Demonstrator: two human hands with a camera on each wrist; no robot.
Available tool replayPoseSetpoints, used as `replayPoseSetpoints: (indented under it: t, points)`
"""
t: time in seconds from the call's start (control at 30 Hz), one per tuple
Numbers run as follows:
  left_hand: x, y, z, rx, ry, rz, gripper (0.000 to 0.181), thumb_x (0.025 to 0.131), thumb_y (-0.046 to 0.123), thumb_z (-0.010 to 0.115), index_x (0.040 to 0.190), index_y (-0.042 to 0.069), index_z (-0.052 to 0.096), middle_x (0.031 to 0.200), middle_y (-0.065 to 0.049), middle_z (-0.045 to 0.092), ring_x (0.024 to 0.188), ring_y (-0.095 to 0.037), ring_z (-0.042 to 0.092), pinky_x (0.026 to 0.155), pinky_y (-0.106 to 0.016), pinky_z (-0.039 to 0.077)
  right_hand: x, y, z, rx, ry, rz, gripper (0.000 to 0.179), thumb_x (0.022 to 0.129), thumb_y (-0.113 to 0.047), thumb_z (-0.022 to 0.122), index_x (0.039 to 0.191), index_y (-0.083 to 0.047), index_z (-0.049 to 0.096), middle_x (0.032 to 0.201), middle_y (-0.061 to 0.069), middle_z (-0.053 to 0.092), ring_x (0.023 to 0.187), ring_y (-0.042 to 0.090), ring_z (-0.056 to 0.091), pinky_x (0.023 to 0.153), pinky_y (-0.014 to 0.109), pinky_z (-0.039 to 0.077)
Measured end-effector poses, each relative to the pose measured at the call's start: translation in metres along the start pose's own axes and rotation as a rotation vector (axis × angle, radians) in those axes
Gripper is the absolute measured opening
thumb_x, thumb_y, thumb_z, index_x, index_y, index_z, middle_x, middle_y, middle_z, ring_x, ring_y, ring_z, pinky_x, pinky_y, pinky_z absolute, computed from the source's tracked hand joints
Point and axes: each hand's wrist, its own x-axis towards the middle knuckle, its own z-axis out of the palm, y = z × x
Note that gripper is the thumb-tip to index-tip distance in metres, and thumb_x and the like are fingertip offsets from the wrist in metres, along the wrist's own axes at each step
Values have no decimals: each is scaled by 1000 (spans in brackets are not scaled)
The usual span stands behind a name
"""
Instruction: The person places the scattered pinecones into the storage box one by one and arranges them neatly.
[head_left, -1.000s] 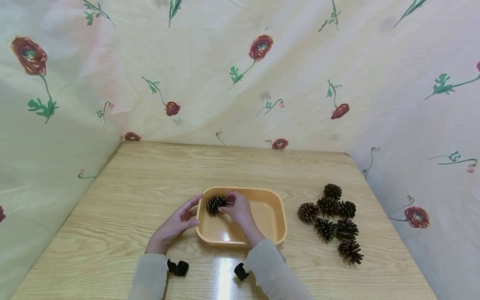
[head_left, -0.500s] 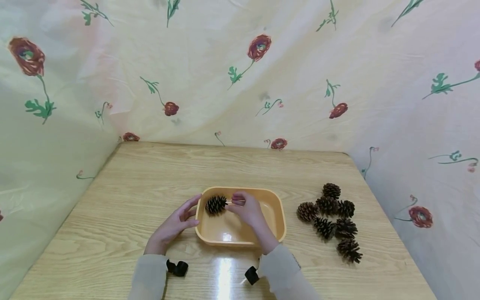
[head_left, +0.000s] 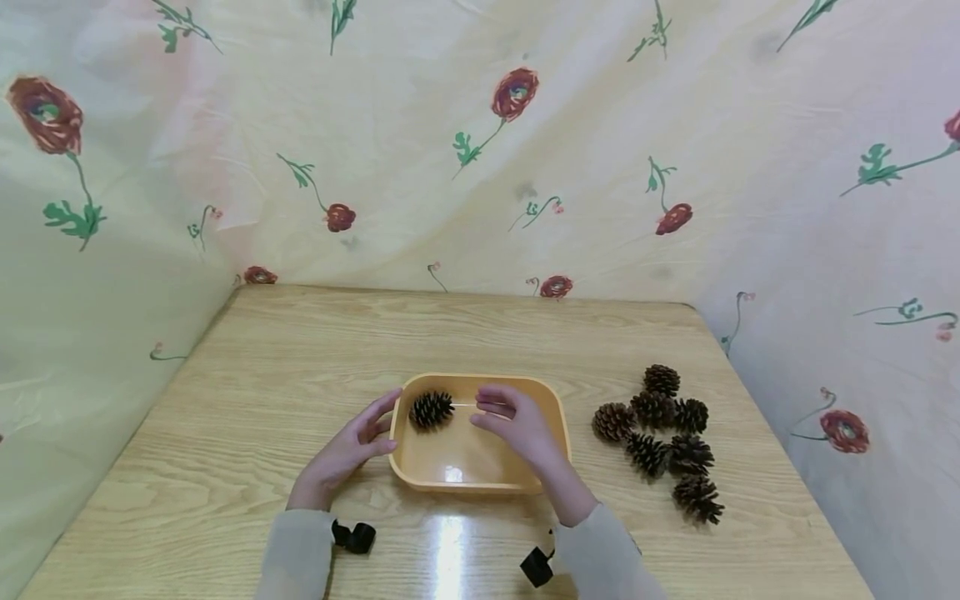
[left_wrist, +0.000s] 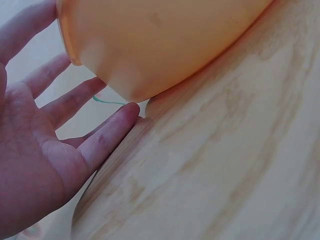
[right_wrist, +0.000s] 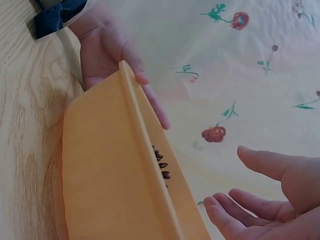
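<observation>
An orange-yellow plastic bin stands in the middle of the table, and one dark pine cone lies inside at its left end. My left hand is at the bin's left side, its spread fingers touching the wall; the left wrist view shows the fingertips against the bin. Over the right half of the bin is my right hand, holding nothing, its thumb and fingers apart. In the right wrist view the right hand is beside the bin's rim, and only the scale tips of the pine cone show.
Several pine cones lie in a group on the wood-grain table to the right of the bin. A flowered cloth hangs behind the table and along both sides.
My right hand has let go of the pine cone and drawn back to the right. The pine cone stays at the bin's left end. My left hand has kept its place.
</observation>
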Motion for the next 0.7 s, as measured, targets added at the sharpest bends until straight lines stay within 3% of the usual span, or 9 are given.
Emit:
replayPoseSetpoints:
  t: [0.33, 0.7]
  points:
    - [0, 1, -1, 11, -9, -14, 80, 91, 4, 62, 156, 16, 16, 163, -16, 10, 143, -47, 24, 113, -57, 27, -17, 8, -20, 47, 18, 32, 43, 88, -4, 67, 128, 8, 55, 127, 26, 61, 121, 36, 59, 95, 26, 51]
    - [0, -3, -4, 20, -9, -25, 79, 92, 5, 61, 157, 19, 17, 163, -15, 11, 142, -46, 28, 113, -54, 30, -31, 20, -26, 64, 1, 44, 43, 88, -5, 68, 127, 8, 55, 126, 25, 61, 118, 32, 61, 91, 18, 51]
